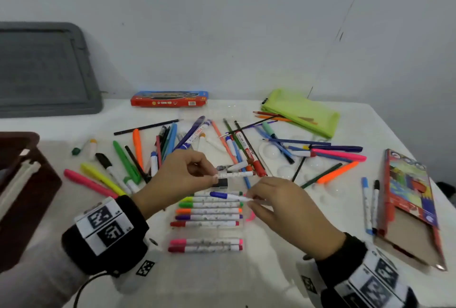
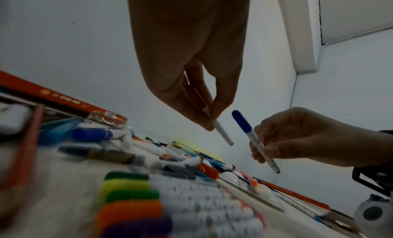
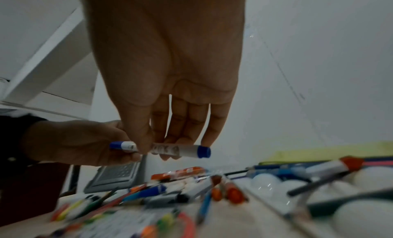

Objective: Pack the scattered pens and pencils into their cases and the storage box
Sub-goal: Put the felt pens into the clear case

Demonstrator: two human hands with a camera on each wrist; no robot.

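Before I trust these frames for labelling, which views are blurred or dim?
Head view: bright and mostly sharp. Left wrist view: dim, the row of colour-capped markers near the lens smeared. Right wrist view: dim, the blue-capped white marker readable, clutter below blurred.

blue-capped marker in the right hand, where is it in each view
Head: blue-capped marker at centre, above the clear marker case, pinched by the right hand.
Left wrist: right of centre, cap up.
Right wrist: lower centre, lying across.
Shared landmark: the red pencil box by the wall.
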